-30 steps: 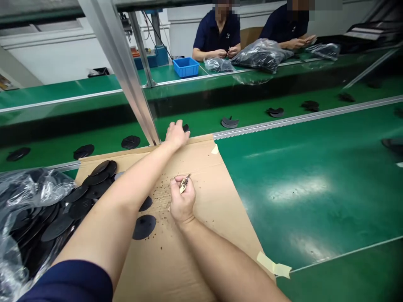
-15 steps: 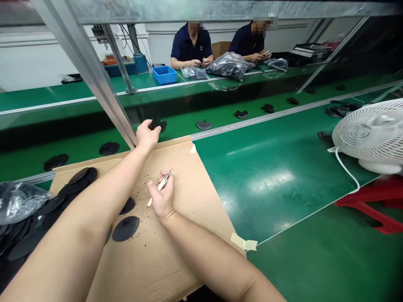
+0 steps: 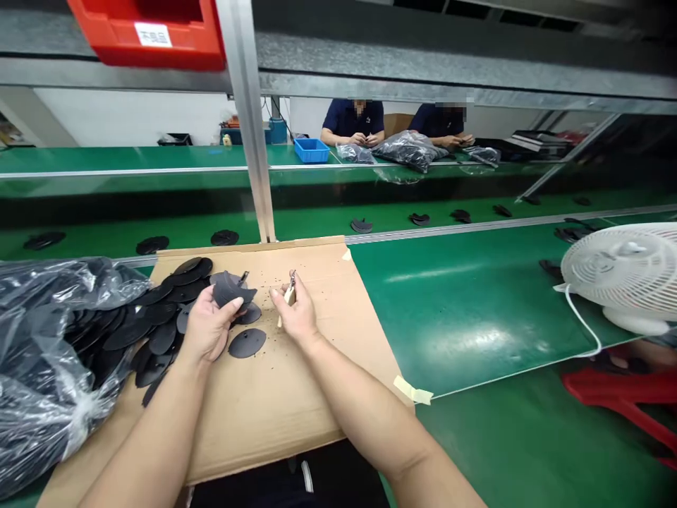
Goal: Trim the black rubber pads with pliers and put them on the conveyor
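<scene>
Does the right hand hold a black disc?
No, the right hand pinches a small pale tool, while the black disc is in the left hand.

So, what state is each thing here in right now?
Left hand: gripping a black disc.
Black disc: bent, held upright.
Right hand: pinching a small pale tool.
Small pale tool: metal tip pointing up.
Cardboard sheet: lying flat, scattered with dark specks.
Clear plastic bag: bulging with black discs.
White fan: upright; running or not, cannot tell.
</scene>
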Action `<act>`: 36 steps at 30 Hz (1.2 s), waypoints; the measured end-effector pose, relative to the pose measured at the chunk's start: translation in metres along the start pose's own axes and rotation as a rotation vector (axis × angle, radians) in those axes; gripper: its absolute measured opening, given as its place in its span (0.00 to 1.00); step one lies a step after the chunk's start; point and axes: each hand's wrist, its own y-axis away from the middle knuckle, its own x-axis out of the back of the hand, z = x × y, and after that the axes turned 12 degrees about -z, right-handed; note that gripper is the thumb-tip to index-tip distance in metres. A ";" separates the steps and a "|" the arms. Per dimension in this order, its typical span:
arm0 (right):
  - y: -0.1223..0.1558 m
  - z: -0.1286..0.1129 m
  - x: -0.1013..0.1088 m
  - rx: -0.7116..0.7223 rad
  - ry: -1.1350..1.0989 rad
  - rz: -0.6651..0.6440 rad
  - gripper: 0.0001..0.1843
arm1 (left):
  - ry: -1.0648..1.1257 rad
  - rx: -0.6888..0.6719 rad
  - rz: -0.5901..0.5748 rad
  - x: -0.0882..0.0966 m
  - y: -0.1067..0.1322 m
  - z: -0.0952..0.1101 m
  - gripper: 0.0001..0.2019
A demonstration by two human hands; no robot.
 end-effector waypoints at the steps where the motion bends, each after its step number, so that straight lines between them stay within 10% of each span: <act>1: -0.001 0.000 0.003 0.043 0.006 -0.057 0.37 | 0.039 0.017 -0.003 0.005 0.000 -0.003 0.22; 13: -0.005 -0.007 0.017 0.454 0.606 -0.388 0.23 | 0.319 0.331 -0.078 0.023 -0.009 -0.011 0.14; 36: -0.004 -0.008 0.016 0.504 0.747 -0.390 0.19 | 0.313 0.317 -0.077 0.026 -0.009 -0.011 0.15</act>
